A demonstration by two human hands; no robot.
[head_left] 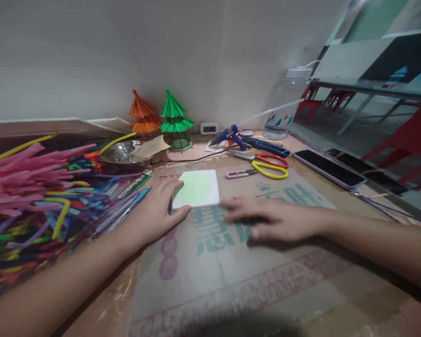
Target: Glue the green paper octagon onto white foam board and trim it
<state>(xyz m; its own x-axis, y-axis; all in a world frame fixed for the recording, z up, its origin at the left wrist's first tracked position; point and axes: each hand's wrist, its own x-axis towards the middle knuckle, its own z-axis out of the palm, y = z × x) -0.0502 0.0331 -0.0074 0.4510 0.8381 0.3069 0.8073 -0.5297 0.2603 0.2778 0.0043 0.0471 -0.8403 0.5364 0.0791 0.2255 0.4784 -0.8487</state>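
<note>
A white foam square (214, 189) with a pale green round patch on top lies flat on a printed cardboard sheet (245, 276). At its left edge is my left hand (157, 213), thumb and fingers spread around the near left corner without closing on it. My right hand (273, 217) is just right of the square, palm down over the cardboard and slightly blurred. Its fingers are apart and nothing is in them. Beyond it lie scissors with red and yellow handles (272, 175) and small pink thread snips (240, 173).
Bundles of pipe cleaners (31, 182) cover the left side, beside several pens (142, 195). A metal bowl (122, 152), an orange (143, 114) and a green tiered pagoda (175, 119), a small digital clock (209, 128), a blue glue gun (231, 137), a bottle (284, 105) and a phone (328, 168) line the back and right.
</note>
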